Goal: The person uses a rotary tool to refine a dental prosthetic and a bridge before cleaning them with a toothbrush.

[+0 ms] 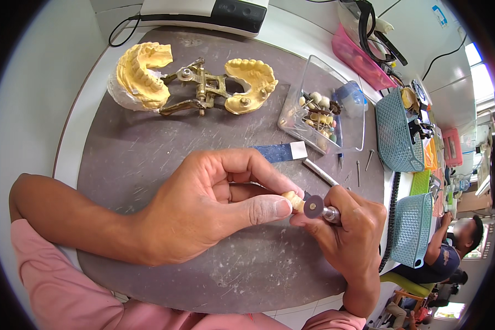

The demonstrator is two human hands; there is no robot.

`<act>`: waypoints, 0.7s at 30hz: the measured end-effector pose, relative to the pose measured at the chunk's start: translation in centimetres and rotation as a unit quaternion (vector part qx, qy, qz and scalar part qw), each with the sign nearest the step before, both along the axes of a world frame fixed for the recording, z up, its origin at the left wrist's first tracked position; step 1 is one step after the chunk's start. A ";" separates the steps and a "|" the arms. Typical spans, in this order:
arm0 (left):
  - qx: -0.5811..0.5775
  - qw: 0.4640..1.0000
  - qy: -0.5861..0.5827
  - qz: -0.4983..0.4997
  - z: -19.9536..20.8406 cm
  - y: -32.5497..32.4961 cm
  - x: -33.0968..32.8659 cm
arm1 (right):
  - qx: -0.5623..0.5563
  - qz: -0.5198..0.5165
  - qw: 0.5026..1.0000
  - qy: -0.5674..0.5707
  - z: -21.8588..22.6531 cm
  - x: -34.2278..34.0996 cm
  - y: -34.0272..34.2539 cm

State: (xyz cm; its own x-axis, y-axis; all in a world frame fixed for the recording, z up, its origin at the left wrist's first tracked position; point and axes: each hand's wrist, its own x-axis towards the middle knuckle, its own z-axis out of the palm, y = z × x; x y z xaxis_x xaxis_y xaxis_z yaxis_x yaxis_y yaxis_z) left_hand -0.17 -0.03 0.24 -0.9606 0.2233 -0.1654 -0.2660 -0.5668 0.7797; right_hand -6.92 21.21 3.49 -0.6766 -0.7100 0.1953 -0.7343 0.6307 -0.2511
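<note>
While in left hand (203, 212), cream piece (293, 200) beside disc (313, 207).

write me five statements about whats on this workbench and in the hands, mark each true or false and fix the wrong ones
1. The left hand pinches a small yellowish piece between thumb and index finger. True.
2. The right hand holds a paintbrush. False: the right hand holds a rotary tool with a dark round disc.
3. The clear box has small tool bits in it. True.
4. The yellow teeth models sit in a pink tub. False: the yellow teeth models are attached to a metal hinged frame on the table.
5. A blue strip with a white end lies on the table. True.
</note>
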 end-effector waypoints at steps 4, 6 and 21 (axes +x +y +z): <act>-0.004 1.000 -0.002 0.001 0.0 0.0 0.0 | -0.008 0.003 1.000 0.001 -0.1 0.0 -0.1; -0.005 1.000 -0.003 0.000 0.0 0.0 0.0 | -0.009 0.004 1.000 0.001 -0.1 0.0 -0.1; -0.011 1.000 -0.002 0.000 -0.2 0.0 0.1 | -0.006 0.004 1.000 -0.002 -0.2 -0.1 0.0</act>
